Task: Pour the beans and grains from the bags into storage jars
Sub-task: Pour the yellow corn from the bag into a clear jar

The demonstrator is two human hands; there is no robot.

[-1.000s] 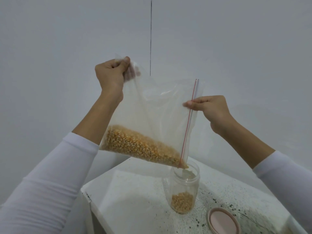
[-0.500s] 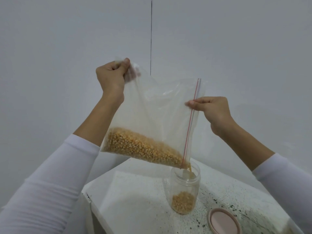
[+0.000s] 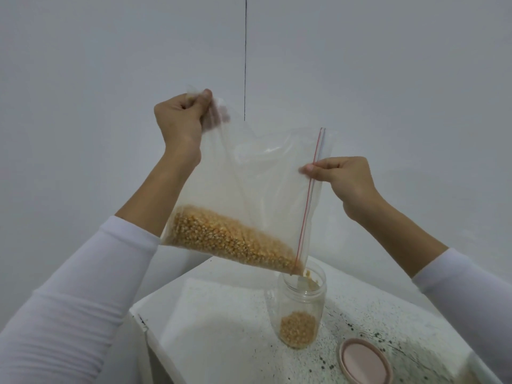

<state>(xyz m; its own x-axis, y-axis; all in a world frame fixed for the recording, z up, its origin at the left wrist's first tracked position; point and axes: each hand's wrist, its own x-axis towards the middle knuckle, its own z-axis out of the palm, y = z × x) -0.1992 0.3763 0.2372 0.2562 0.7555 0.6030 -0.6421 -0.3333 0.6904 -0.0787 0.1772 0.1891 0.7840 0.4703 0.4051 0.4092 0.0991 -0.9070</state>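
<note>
Up high, the left hand point(image 3: 178, 117) pinched a corner of the clear bag point(image 3: 249, 195); yellow kernels point(image 3: 230, 239) slid toward its lowest corner over the open jar point(image 3: 302, 306) on the desk point(image 3: 221, 328), while the right hand point(image 3: 343, 178) gripped the zipper edge.

The jar point(image 3: 302, 306) stands open near the middle of the counter point(image 3: 221, 342), its mouth blocked from above by the low corner of the bag point(image 3: 249, 195). The lid point(image 3: 365, 361) lies just right of it, apart. The counter to the jar's left is bare. Walls point(image 3: 110, 65) close in behind, meeting at a corner.
</note>
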